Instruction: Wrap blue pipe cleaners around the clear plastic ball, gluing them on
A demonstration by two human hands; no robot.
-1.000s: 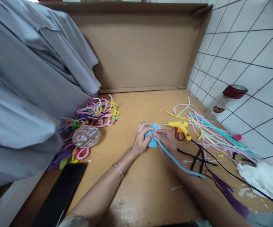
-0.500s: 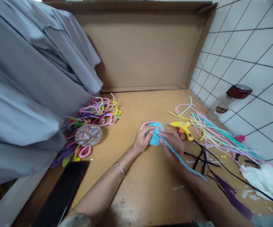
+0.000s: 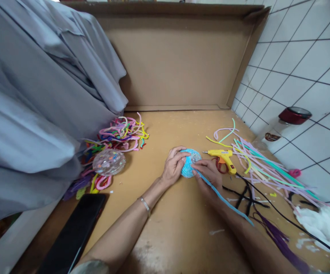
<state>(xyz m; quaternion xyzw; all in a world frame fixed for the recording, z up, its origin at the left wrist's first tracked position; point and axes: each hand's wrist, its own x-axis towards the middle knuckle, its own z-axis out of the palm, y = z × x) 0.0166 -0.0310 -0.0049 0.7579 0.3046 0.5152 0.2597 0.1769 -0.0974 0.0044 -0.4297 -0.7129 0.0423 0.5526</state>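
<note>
A round piece wrapped in blue pipe cleaner (image 3: 186, 169) is held above the middle of the table, with a clear patch showing at its upper right. My left hand (image 3: 174, 165) grips it from the left, thumb and fingers on the blue part. Between the fingertips of my right hand (image 3: 210, 176) is a blue pipe cleaner (image 3: 225, 199), pinched near the round piece. Its long free end trails down over my right forearm. Just right of that hand lies a yellow glue gun (image 3: 222, 158), its nozzle pointing left.
Loose pipe cleaners (image 3: 270, 161) and white fluff (image 3: 322, 224) lie to the right, with a black cord crossing there. At left are a pipe cleaner pile (image 3: 122, 131), a clear ball (image 3: 109, 162) and a phone (image 3: 75, 232). A red-lidded jar (image 3: 285, 123) stands by the tiles.
The view has shifted slightly. My right fingertips have slid a little lower along the edge of the clear patch, still pinching the blue pipe cleaner. My left hand keeps its grip.
</note>
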